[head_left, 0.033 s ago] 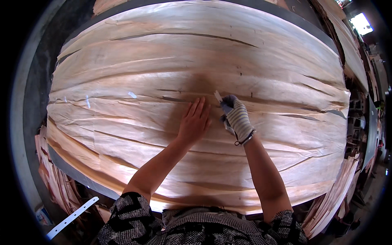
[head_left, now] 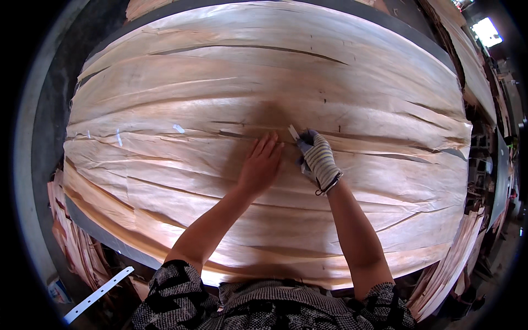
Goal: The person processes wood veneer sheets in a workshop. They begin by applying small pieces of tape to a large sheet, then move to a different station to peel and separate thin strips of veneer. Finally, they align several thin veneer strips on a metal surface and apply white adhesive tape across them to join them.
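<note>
A wide, pale wood veneer sheet (head_left: 220, 170) with several lengthwise splits and wrinkles lies under both hands. My bare left hand (head_left: 260, 165) rests flat on it near the middle, fingers stretched out beside a split. Just to the right, my right hand (head_left: 319, 157), in a striped glove with grey-blue fingers, is closed around a short, narrow, pale strip (head_left: 293, 132). The strip's tip sticks out toward the far left, above the split line. Its other end is hidden in the glove, and its exact kind cannot be told.
White patches (head_left: 178, 128) mark the veneer at left. A dark board edge (head_left: 113, 242) shows beneath the sheet. Stacked veneer scraps (head_left: 77, 231) lie at the left, more veneer (head_left: 448, 264) at the right. A white perforated metal strip (head_left: 99, 294) juts out at lower left.
My right hand has shifted very slightly to the left, and the pale strip in it has turned a little. My left hand stays nearly in place on the veneer.
</note>
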`<state>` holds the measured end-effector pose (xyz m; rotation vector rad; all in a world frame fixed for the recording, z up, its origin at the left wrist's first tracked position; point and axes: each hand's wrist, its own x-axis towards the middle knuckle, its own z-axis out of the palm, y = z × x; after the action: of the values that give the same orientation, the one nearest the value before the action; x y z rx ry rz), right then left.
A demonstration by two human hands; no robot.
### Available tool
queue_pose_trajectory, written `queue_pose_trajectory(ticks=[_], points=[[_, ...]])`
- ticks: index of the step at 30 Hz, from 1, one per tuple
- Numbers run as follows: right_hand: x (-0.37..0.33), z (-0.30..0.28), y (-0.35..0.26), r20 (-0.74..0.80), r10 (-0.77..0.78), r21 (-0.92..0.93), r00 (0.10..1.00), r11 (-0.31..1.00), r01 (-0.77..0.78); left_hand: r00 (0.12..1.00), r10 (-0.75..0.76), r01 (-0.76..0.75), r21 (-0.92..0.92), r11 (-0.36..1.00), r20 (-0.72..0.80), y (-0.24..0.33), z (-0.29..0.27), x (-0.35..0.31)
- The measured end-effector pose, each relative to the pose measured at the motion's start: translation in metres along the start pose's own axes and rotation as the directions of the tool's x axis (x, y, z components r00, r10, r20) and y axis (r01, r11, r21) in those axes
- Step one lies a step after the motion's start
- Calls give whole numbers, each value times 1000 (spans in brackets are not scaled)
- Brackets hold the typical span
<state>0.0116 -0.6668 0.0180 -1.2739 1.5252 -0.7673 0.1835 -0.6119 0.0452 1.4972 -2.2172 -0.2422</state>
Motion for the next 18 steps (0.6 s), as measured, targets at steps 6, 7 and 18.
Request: queue_pose_trajectory(ticks=[6, 7, 18], points=[[-11, -1, -47, 120, 339, 222, 933, 907, -358, 983, -176, 178, 19, 984, -57, -52, -42, 2], [-11, -3, -52, 139, 361, 198, 922, 902, -384, 985, -168, 169, 4, 986, -35, -55, -45, 4], [4, -22, -65, 210, 453, -16, 866, 888, -460, 984, -80, 114, -222, 968, 159, -62, -52, 17]])
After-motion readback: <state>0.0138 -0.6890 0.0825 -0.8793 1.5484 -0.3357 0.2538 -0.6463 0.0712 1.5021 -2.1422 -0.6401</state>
